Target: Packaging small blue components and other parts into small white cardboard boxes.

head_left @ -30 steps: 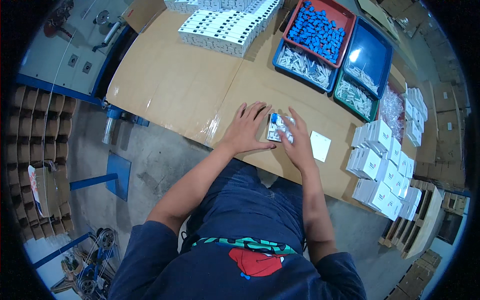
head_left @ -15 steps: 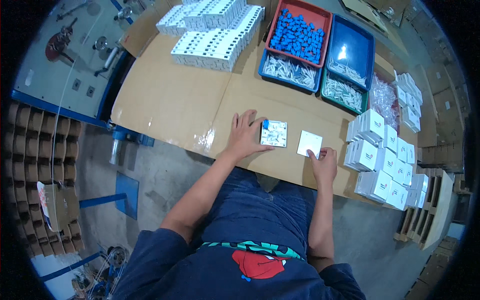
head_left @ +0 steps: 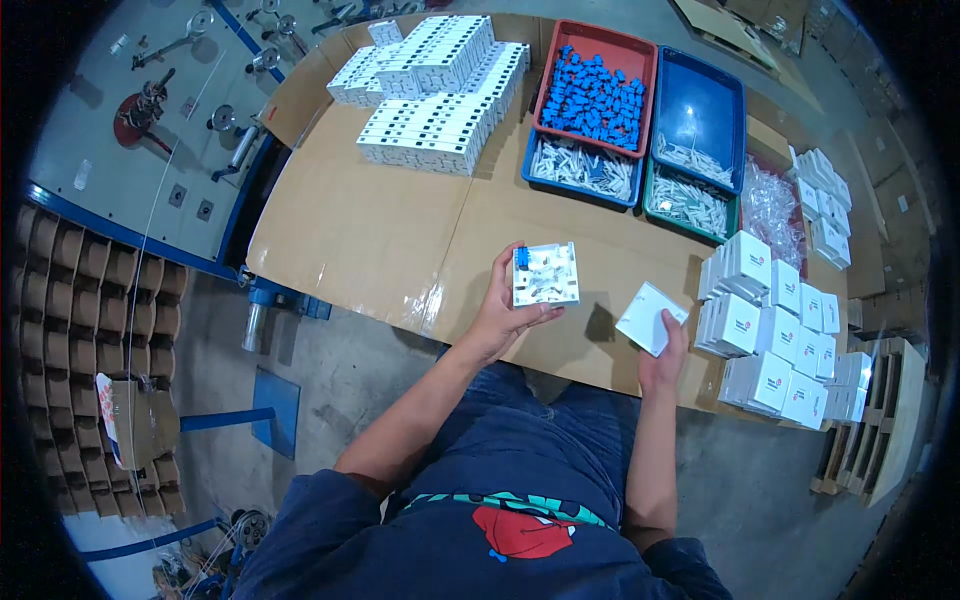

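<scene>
My left hand [head_left: 503, 315] grips the left and near edges of a square white box base [head_left: 546, 277], raised off the cardboard-covered table. Its open side faces up, with a small blue connector [head_left: 522, 258] at the upper left corner and pale parts inside that are too small to make out. My right hand [head_left: 663, 352] is closed on a plain square white cover plate [head_left: 648, 316], thumb on top. The plate is tilted and held above the table near its front edge, to the right of the base and apart from it.
Stacked white housings [head_left: 430, 125] stand at the back left. A red tray of blue connectors [head_left: 600, 40], a blue tray [head_left: 700, 85] and a green tray [head_left: 690, 228] with small pale parts sit at the back right. Several white boxes [head_left: 750, 330] line the right side.
Both hands have lifted their pieces off the table. The cover plate has moved right and tilted; the base is now gripped by my left hand rather than lying beside it.
</scene>
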A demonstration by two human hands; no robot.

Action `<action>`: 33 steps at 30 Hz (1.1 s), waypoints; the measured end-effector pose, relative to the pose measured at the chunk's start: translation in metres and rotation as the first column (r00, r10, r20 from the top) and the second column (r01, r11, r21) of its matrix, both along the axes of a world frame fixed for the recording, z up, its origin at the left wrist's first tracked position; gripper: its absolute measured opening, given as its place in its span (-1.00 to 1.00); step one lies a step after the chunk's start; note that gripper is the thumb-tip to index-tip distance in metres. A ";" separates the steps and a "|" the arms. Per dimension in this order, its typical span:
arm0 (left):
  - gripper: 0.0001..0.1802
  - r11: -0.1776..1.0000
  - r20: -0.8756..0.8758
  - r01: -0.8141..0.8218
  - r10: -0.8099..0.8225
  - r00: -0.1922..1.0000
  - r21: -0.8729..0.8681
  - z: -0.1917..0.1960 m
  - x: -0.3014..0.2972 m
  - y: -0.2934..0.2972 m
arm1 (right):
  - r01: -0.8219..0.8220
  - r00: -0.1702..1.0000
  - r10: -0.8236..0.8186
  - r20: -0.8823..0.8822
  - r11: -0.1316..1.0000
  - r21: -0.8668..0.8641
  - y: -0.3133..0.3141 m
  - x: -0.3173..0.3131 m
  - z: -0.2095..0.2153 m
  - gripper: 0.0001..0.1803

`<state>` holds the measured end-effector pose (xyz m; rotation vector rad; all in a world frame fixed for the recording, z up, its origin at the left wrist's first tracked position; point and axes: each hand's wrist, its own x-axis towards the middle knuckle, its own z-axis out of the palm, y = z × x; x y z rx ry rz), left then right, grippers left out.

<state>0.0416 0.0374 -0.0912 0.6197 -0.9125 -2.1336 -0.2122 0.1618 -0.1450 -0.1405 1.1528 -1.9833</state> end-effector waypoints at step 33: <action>-0.41 0.905 -0.466 0.216 -0.022 0.884 0.367 -0.009 -0.016 -0.003 | -0.357 0.777 0.495 0.389 0.856 -0.374 0.013 -0.005 0.000 -0.23</action>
